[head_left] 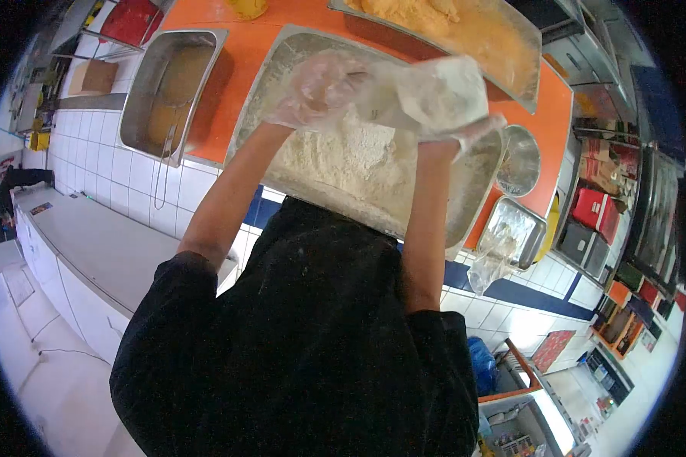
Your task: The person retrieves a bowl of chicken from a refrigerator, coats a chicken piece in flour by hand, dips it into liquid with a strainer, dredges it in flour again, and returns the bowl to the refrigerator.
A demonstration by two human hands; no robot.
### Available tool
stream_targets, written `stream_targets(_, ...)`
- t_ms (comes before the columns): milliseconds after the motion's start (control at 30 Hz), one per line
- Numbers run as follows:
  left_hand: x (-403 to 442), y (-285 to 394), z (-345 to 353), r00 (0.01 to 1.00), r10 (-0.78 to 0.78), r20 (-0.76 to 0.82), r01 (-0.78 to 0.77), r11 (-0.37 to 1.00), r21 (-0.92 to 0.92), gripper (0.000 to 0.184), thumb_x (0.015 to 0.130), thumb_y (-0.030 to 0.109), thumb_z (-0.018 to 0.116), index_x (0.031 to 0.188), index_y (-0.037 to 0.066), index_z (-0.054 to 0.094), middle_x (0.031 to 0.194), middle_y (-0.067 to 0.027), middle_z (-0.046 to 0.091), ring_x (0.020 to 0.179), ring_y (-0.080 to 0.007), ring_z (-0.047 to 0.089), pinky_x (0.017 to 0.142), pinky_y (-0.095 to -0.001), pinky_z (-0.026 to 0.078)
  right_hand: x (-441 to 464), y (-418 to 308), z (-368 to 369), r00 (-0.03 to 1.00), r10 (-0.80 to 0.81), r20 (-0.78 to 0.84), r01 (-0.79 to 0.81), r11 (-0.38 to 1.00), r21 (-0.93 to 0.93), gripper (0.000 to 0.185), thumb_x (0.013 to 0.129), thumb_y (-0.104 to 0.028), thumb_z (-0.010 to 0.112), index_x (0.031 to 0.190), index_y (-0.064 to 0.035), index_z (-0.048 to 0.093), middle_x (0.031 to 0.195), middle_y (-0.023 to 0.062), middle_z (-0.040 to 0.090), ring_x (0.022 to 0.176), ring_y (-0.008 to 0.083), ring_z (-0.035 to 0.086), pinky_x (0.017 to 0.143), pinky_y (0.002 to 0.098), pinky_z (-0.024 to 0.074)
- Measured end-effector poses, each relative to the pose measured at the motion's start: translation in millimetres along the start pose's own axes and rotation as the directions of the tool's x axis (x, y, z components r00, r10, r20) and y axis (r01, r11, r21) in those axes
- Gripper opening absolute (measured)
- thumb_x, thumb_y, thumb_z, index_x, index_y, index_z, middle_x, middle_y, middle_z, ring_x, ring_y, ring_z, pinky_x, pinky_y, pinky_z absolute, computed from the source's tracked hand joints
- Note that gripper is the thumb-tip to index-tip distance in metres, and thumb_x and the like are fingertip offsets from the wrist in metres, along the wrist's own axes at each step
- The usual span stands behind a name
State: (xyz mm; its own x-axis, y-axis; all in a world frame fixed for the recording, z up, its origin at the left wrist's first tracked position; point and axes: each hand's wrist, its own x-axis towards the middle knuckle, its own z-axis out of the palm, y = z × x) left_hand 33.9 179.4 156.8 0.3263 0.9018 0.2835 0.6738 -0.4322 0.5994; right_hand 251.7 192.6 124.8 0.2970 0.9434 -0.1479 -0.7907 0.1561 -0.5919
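Note:
My left hand (324, 87), in a clear plastic glove, is closed with curled fingers at the left edge of a translucent plastic bag (442, 91). On the bag's right side, my right hand (465, 135), also gloved, supports and grips it; most of its fingers are hidden. The bag is blurred and looks dusted with white powder. Below both hands lies a heap of pale flour (343, 156) in a large metal tray (465, 217). Flour is spread over the tray's bottom.
On the orange table (240, 57), a deep metal pan (137, 99) at left holds a wire strainer (168, 133). A tray of orange crumbs (503, 46) sits at the back right. A round bowl (520, 160) and a small metal tray (514, 228) with crumpled plastic (492, 266) are at right.

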Motion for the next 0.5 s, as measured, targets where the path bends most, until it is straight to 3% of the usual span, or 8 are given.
stream_targets(33, 6, 7, 2, 1.0, 0.005, 0.03, -0.005, 1.0, 0.007, 0.026, 0.086, 0.019, 0.061, 0.105, 0.004, 0.066, 0.095, -0.012, 0.068, 0.087, -0.0258, 0.064, 0.08, -0.0359, 0.05, -5, -1, -8, 0.998, -0.05, 0.037, 0.048, 0.997, 0.063, 0.081, 0.087, -0.074, 0.026, 0.134, -0.0117, 0.045, 0.131, 0.0092, 0.051, 0.12, 0.0283, 0.049, 0.102, 0.0464, 0.0407)
stream_targets(133, 15, 25, 4, 0.996, 0.014, 0.093, -0.016, 0.999, 0.028, 0.027, 0.087, 0.022, 0.06, 0.107, 0.005, 0.065, 0.097, -0.0124, 0.067, 0.089, -0.026, 0.063, 0.082, -0.0358, 0.048, 0, -15, -37, 0.999, -0.015, 0.046, 0.007, 0.985, 0.172, 0.082, 0.085, -0.075, 0.027, 0.137, -0.0139, 0.043, 0.136, 0.0092, 0.048, 0.124, 0.0317, 0.046, 0.103, 0.0516, 0.0386)
stream_targets(200, 18, 37, 6, 0.983, -0.044, 0.177, 0.073, 0.985, -0.159, 0.026, 0.085, 0.021, 0.06, 0.105, 0.005, 0.066, 0.093, -0.0131, 0.068, 0.085, -0.0278, 0.064, 0.078, -0.0376, 0.049, -17, -16, -47, 0.997, -0.079, -0.014, 0.08, 0.987, 0.142, 0.078, 0.085, -0.072, 0.03, 0.138, -0.0161, 0.042, 0.139, 0.0095, 0.045, 0.127, 0.0345, 0.043, 0.104, 0.0544, 0.0369)
stream_targets(233, 23, 33, 19, 0.983, -0.039, 0.178, 0.067, 0.986, -0.152, 0.026, 0.085, 0.021, 0.06, 0.105, 0.005, 0.066, 0.093, -0.0131, 0.068, 0.085, -0.0278, 0.064, 0.078, -0.0376, 0.049, -22, -17, -59, 0.997, -0.075, 0.002, 0.074, 0.987, 0.142, 0.076, 0.086, -0.07, 0.031, 0.139, -0.0172, 0.041, 0.14, 0.0092, 0.045, 0.127, 0.0347, 0.042, 0.105, 0.0548, 0.0362)
stream_targets(300, 30, 18, 51, 0.982, 0.138, 0.126, -0.112, 0.975, -0.193, 0.021, 0.079, 0.021, 0.06, 0.093, 0.008, 0.068, 0.087, -0.0156, 0.066, 0.08, -0.0331, 0.063, 0.07, -0.0441, 0.049, -24, -15, -86, 0.997, -0.065, 0.038, 0.054, 0.97, 0.237, 0.067, 0.09, -0.06, 0.034, 0.138, -0.0145, 0.042, 0.139, 0.0106, 0.046, 0.126, 0.0354, 0.044, 0.104, 0.0561, 0.037)
stream_targets(333, 34, 23, 54, 0.982, 0.136, 0.13, -0.11, 0.976, -0.187, 0.021, 0.079, 0.021, 0.06, 0.093, 0.008, 0.068, 0.087, -0.0156, 0.066, 0.08, -0.0331, 0.063, 0.07, -0.0441, 0.049, -24, -13, -103, 0.997, -0.062, 0.037, 0.052, 0.969, 0.243, 0.067, 0.09, -0.06, 0.034, 0.138, -0.0145, 0.042, 0.139, 0.0106, 0.046, 0.126, 0.0354, 0.044, 0.104, 0.0561, 0.037)
stream_targets(433, 50, 45, 58, 0.964, 0.234, 0.124, -0.212, 0.963, -0.17, 0.02, 0.08, 0.022, 0.059, 0.091, 0.007, 0.068, 0.083, -0.0157, 0.066, 0.08, -0.0343, 0.062, 0.071, -0.0441, 0.049, -31, -15, -126, 0.995, 0.058, -0.076, -0.046, 0.987, 0.151, 0.058, 0.092, -0.049, 0.038, 0.135, -0.0104, 0.044, 0.135, 0.0131, 0.049, 0.122, 0.0358, 0.048, 0.104, 0.054, 0.0386)
stream_targets(500, 67, 61, 61, 0.907, 0.396, 0.145, -0.357, 0.904, -0.235, 0.022, 0.078, 0.025, 0.06, 0.086, 0.005, 0.068, 0.079, -0.0169, 0.065, 0.077, -0.0359, 0.063, 0.069, -0.0441, 0.05, -43, -21, -121, 0.915, 0.197, -0.353, -0.166, 0.979, 0.115, 0.051, 0.093, -0.037, 0.041, 0.132, -0.0053, 0.046, 0.131, 0.0146, 0.053, 0.118, 0.0348, 0.052, 0.102, 0.0507, 0.0413)
